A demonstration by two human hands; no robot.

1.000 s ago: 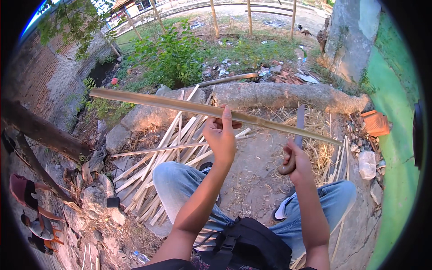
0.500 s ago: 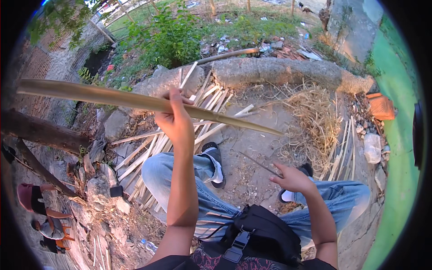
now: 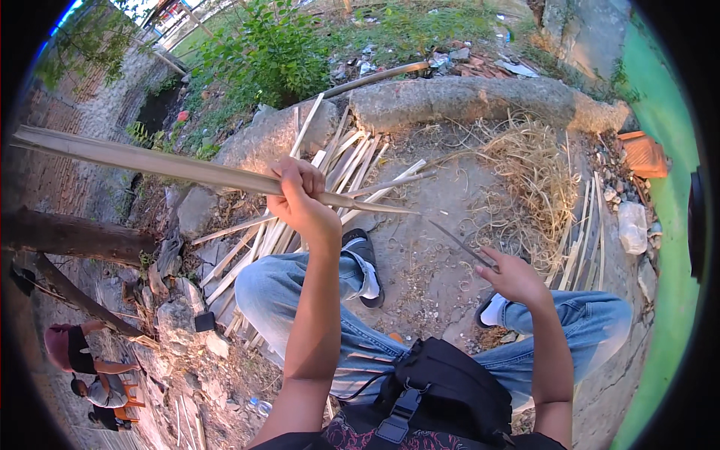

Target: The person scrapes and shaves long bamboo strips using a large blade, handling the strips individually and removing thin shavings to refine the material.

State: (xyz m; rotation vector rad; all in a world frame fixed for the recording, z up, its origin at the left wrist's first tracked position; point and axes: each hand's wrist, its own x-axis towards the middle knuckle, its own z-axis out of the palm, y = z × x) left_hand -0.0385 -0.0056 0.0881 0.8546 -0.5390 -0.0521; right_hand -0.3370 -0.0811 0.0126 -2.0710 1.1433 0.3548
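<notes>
My left hand (image 3: 306, 206) is closed around a long split bamboo strip (image 3: 150, 162), held up level with its pale, flat side showing. The strip narrows toward its right end, which hangs over the ground between my feet. My right hand (image 3: 519, 280) grips a knife (image 3: 457, 240) with a thin, dark blade pointing up and to the left. Its tip is close to the strip's narrow end, with what looks like a small gap between them. Most of the knife's handle is hidden in my fingers.
Many pale bamboo strips (image 3: 255, 251) lie piled by my left foot. Curled shavings (image 3: 529, 176) heap up ahead on the right, beside more strips (image 3: 585, 232). A low concrete edge (image 3: 457, 101) crosses in front. Two people (image 3: 71, 349) are at the far left.
The bamboo strip has turned in my left hand to show a paler face, and its right end has drawn back leftward. My right hand with the knife has moved slightly right and up.
</notes>
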